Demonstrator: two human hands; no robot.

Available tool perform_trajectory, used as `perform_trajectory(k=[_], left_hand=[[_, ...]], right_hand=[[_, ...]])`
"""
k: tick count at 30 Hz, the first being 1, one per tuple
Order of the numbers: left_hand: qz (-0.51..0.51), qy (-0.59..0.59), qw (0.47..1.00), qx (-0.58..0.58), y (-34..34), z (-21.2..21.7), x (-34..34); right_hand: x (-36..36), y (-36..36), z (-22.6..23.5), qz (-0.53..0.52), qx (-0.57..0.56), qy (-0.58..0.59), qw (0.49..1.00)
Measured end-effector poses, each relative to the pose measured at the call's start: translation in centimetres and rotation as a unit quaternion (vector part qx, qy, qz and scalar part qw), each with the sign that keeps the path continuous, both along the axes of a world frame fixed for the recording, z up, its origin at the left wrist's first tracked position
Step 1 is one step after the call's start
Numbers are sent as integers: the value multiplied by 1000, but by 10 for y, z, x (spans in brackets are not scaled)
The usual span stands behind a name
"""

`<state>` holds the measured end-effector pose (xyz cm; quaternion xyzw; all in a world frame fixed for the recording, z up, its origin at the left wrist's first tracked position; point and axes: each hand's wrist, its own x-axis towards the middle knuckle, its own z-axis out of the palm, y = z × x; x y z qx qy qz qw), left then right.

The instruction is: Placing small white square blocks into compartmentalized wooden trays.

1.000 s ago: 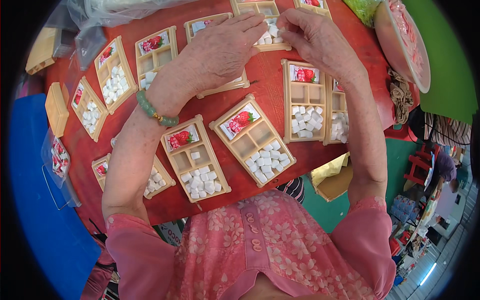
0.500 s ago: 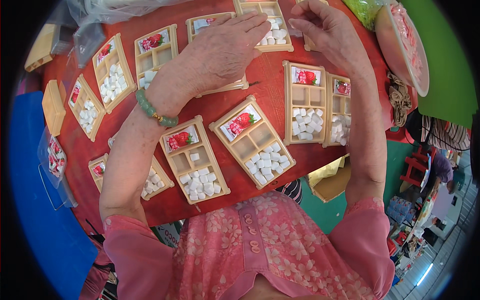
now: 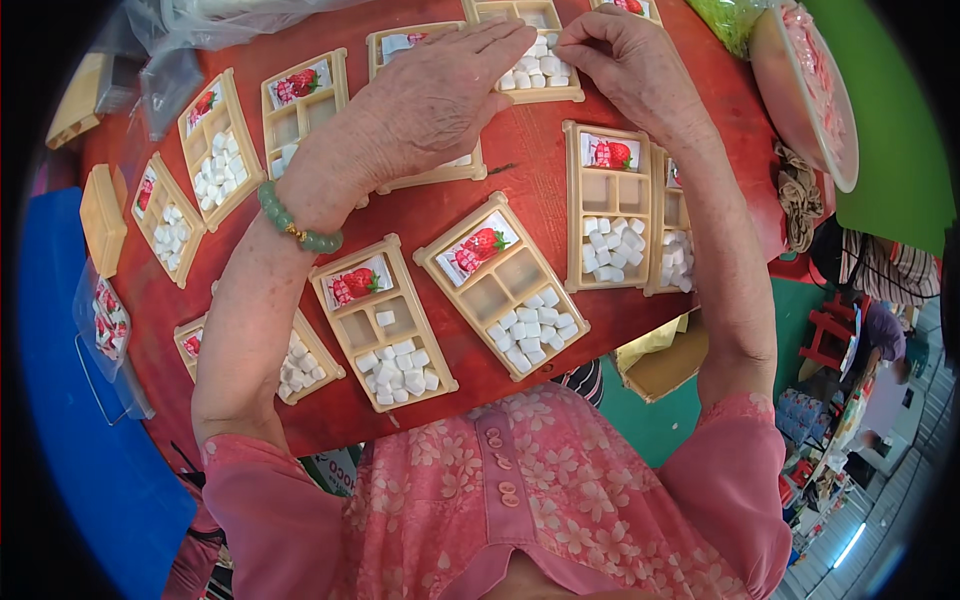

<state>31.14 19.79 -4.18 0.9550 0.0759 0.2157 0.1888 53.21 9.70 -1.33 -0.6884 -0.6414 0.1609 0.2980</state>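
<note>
Several beige divided trays hold small white marshmallow-like pieces and a strawberry-print packet each. At the far side of the table, my left hand (image 3: 425,100), with a green bead bracelet (image 3: 298,222) on its wrist, reaches over the trays with fingers stretched out. Its fingertips are beside the white pieces (image 3: 537,66) in the far tray (image 3: 541,96); what lies under the palm is hidden. My right hand (image 3: 632,75) is at that tray's right edge, thumb and fingers pinched together. Anything between those fingertips is too small to make out.
Nearer me stand a middle tray (image 3: 505,285), another tray (image 3: 385,320) to its left, and two side by side under my right forearm. A pale bowl (image 3: 848,165) of pink packets is at the right. Clear plastic bags (image 3: 172,85) lie at the far left of the red table (image 3: 530,180).
My right hand has moved left and slightly nearer, to the far tray's edge, and its fingertips have come together. My left hand has barely shifted and stays over the trays.
</note>
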Motion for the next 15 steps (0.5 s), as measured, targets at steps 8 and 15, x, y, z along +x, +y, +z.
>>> perform_trajectory(k=[8,15], left_hand=[[-34,9,997,-70,-2,22,3],[-161,-281,941,104,29,-22,7]], right_hand=[[-6,-2,17,-6,-68,-4,998],[-14,-3,4,151,184,-37,971]])
